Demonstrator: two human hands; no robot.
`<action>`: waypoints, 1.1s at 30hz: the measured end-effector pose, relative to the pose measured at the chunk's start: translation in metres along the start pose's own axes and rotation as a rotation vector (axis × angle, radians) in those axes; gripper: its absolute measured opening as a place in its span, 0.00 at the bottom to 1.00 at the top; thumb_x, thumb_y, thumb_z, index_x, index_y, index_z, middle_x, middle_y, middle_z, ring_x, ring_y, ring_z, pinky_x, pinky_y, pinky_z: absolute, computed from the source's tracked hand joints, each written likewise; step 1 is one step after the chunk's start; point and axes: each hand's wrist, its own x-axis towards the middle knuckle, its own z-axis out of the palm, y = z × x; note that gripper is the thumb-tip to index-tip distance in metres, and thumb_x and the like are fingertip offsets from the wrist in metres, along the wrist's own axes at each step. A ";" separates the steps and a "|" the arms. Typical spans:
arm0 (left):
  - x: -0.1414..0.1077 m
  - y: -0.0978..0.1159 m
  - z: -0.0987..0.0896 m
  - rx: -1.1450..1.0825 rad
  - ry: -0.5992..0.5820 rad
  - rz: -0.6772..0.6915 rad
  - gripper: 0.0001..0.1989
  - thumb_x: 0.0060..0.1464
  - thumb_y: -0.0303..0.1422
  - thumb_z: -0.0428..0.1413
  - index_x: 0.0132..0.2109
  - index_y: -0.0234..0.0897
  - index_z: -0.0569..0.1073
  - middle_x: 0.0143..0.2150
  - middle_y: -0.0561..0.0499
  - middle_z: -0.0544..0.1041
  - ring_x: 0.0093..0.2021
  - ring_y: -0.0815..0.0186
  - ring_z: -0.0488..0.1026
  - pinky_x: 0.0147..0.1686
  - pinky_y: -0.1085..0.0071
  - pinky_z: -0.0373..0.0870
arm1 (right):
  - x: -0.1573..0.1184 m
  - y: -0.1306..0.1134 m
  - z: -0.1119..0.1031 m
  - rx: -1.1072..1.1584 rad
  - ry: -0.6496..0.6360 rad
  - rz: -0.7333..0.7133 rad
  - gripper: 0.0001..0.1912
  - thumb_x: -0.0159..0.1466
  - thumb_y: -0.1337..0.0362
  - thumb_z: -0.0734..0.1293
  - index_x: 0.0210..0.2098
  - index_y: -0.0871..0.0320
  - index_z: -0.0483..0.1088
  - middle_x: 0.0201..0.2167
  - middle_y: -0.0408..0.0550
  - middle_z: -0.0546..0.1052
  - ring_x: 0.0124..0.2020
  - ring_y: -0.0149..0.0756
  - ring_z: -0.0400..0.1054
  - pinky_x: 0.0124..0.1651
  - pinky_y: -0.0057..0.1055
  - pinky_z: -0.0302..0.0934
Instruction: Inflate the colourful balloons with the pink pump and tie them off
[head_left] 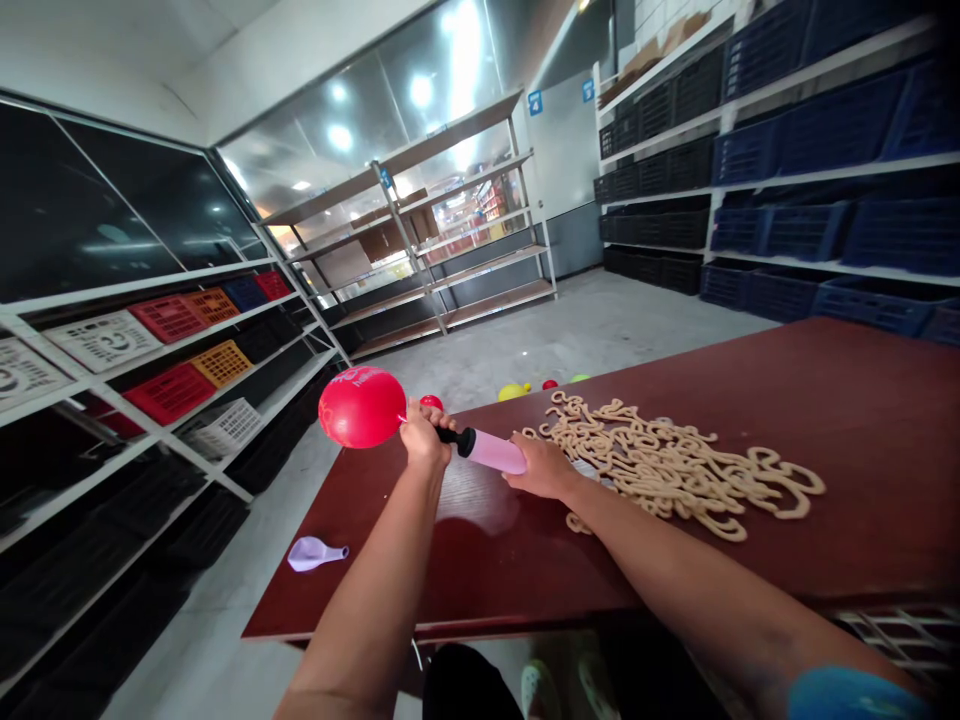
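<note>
An inflated red balloon (361, 408) with printed lettering sticks out to the left of my left hand (426, 436). The fingers of that hand are closed round its neck, beside the black end of a balloon pump (495, 452). My right hand (543, 468) grips the pump's pink barrel at its other end, and both hands are just above the table. How the balloon's neck meets the pump is hidden by my left fingers. A flat purple balloon (316, 553) lies near the table's left edge.
Beige curled strands (660, 460) lie heaped on the dark red table (847, 420). Beyond its far edge are a yellow balloon (514, 392) and other small balloons. Shelves with crates (172, 392) stand left, with blue crates (802, 232) on racks to the right.
</note>
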 end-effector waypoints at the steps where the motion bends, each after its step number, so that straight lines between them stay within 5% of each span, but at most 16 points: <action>1: 0.000 0.004 -0.001 0.001 -0.005 0.000 0.19 0.53 0.41 0.46 0.22 0.39 0.46 0.14 0.60 0.47 0.13 0.74 0.51 0.15 0.74 0.53 | 0.000 -0.001 -0.001 0.003 0.001 -0.003 0.22 0.49 0.54 0.66 0.41 0.54 0.63 0.34 0.47 0.73 0.35 0.38 0.66 0.34 0.30 0.51; 10: 0.015 0.112 -0.007 0.032 -0.089 0.189 0.20 0.50 0.35 0.49 0.23 0.38 0.42 0.14 0.60 0.46 0.12 0.74 0.49 0.14 0.74 0.51 | 0.000 -0.007 -0.011 0.072 0.031 -0.021 0.19 0.48 0.57 0.66 0.39 0.54 0.63 0.31 0.45 0.72 0.32 0.36 0.66 0.31 0.29 0.51; 13: 0.019 0.128 -0.005 0.036 -0.114 0.222 0.20 0.49 0.34 0.49 0.23 0.38 0.42 0.15 0.60 0.46 0.13 0.74 0.49 0.14 0.74 0.51 | 0.002 -0.006 -0.007 0.059 0.043 -0.006 0.19 0.48 0.56 0.66 0.38 0.55 0.63 0.32 0.46 0.72 0.33 0.37 0.66 0.31 0.29 0.52; 16: 0.021 0.114 -0.003 0.035 -0.106 0.183 0.20 0.50 0.35 0.49 0.23 0.38 0.42 0.14 0.60 0.46 0.12 0.74 0.49 0.14 0.74 0.50 | 0.002 -0.003 -0.001 0.035 0.039 -0.008 0.18 0.50 0.56 0.65 0.38 0.55 0.62 0.34 0.46 0.73 0.35 0.38 0.67 0.33 0.29 0.52; 23: 0.005 0.025 0.002 0.030 -0.066 0.015 0.20 0.52 0.39 0.48 0.22 0.38 0.45 0.14 0.59 0.47 0.13 0.74 0.50 0.14 0.74 0.52 | 0.000 0.001 0.002 -0.010 0.006 -0.023 0.21 0.50 0.54 0.65 0.41 0.55 0.62 0.35 0.48 0.73 0.36 0.39 0.68 0.36 0.30 0.54; 26: -0.002 0.004 0.002 0.016 -0.056 0.004 0.20 0.52 0.40 0.48 0.22 0.38 0.45 0.14 0.59 0.48 0.13 0.74 0.51 0.15 0.74 0.53 | -0.001 -0.001 0.000 -0.009 -0.005 -0.016 0.21 0.50 0.54 0.65 0.42 0.55 0.62 0.36 0.48 0.73 0.37 0.39 0.68 0.37 0.30 0.54; 29: -0.005 0.005 0.001 0.010 -0.057 0.023 0.20 0.51 0.41 0.48 0.22 0.38 0.45 0.14 0.60 0.48 0.13 0.74 0.51 0.15 0.74 0.53 | -0.002 -0.005 -0.003 -0.007 -0.015 -0.004 0.21 0.50 0.54 0.66 0.41 0.55 0.62 0.36 0.48 0.73 0.37 0.39 0.67 0.36 0.29 0.54; 33: -0.005 0.039 -0.002 0.012 -0.065 0.075 0.21 0.51 0.41 0.49 0.22 0.38 0.45 0.14 0.60 0.47 0.13 0.73 0.51 0.15 0.74 0.53 | -0.003 -0.009 -0.007 0.031 -0.025 -0.022 0.21 0.50 0.54 0.66 0.41 0.55 0.62 0.35 0.47 0.73 0.38 0.38 0.67 0.36 0.29 0.54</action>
